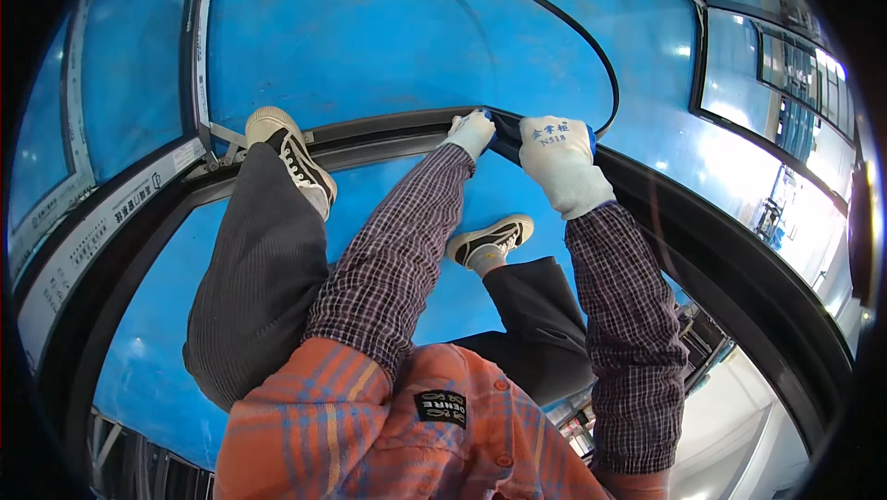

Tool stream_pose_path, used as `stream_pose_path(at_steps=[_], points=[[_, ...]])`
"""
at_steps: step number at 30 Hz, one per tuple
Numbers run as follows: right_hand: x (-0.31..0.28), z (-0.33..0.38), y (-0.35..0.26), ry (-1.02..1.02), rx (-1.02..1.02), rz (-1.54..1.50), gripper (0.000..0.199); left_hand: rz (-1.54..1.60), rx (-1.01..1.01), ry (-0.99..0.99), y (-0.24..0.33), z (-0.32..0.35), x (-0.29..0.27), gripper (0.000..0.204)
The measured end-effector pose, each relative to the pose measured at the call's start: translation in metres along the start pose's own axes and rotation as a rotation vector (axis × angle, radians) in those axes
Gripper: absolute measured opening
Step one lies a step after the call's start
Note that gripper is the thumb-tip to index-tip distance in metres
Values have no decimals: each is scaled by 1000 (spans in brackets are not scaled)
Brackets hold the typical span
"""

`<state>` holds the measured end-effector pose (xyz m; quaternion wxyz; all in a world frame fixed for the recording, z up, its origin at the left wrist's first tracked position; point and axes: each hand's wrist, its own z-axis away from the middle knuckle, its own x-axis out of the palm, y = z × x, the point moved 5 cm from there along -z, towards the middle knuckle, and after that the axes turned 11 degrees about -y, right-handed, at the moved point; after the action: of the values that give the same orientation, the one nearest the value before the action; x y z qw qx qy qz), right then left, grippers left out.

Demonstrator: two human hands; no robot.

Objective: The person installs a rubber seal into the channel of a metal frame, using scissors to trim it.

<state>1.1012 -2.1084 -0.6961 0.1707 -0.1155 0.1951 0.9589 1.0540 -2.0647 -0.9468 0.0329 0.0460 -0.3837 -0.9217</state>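
Note:
My left hand (472,131), in a white work glove with blue on its fingers, is closed at the black frame (379,132) near its corner. What its fingers pinch is hidden. Just to the right, my right hand (558,151), gloved the same way, is a fist on the same corner. A long black rubber strip (591,42) curves down from the top and ends at the right side of this fist, its end hidden by the glove. The frame's side bar (730,223) runs from there toward the lower right.
My left shoe (277,144) rests on the frame's far bar; my right shoe (494,237) is inside the frame, on the blue surface (351,29). Another frame with a pale protective strip (201,47) stands at left. Glazed panels (776,112) stand at right.

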Motion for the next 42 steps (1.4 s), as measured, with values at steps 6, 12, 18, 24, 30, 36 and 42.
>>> stream_pose_path(at_steps=[6, 12, 18, 24, 30, 36, 42], points=[[-1, -5, 0, -55, 68, -41, 21, 64, 47, -17, 17, 33, 13, 34], [-13, -11, -15, -27, 77, 38, 18, 21, 255, 70, 29, 29, 13, 37], [-8, -8, -9, -143, 118, 62, 23, 175, 211, -53, 82, 83, -3, 37], [-2, -30, -19, -145, 89, 88, 22, -84, 135, -53, 80, 86, -20, 35], [8, -38, -11, -134, 87, 72, 22, -170, 109, -87, 92, 93, -34, 35], [7, -30, -15, -113, 68, 49, 22, -244, 1, -180, 78, 70, -25, 34], [-4, -5, -32, -3, -12, 92, 20, -192, -102, -331, 59, 56, -32, 33]])
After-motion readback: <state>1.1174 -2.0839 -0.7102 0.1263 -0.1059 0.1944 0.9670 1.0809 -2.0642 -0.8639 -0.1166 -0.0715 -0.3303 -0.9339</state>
